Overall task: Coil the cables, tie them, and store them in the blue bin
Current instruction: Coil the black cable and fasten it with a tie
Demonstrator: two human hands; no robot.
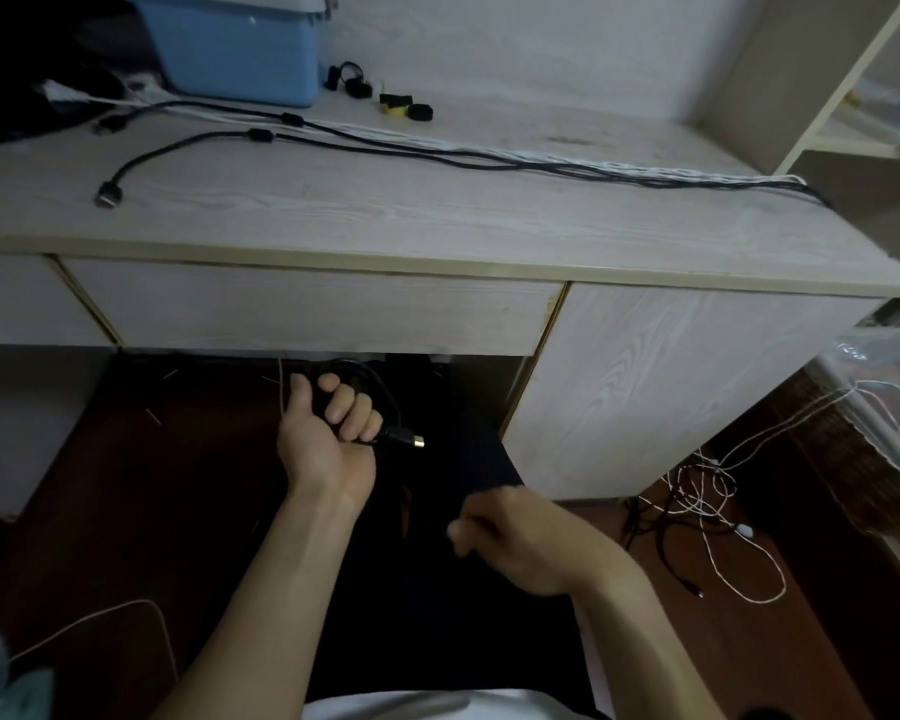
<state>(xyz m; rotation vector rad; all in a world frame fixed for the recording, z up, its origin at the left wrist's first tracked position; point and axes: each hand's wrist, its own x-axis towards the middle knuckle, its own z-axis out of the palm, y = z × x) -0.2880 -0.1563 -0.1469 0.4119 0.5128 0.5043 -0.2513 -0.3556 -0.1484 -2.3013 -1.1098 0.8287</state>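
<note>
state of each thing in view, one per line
left hand: grips a coiled black cable
right hand: blurred, grip unclear
desk cables: uncoiled, stretched along the desk
straps: loose by the blue bin
drawer: closed
floor cables: tangled

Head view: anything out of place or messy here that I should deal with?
Yes. A tangle of white and black cables lies loose on the floor right of the desk, uncoiled. Several long cables still stretch across the desktop, trailing off its right edge. The blue bin sits upright.

Desk [437,220]: cables [437,153], blue bin [240,49].
</note>
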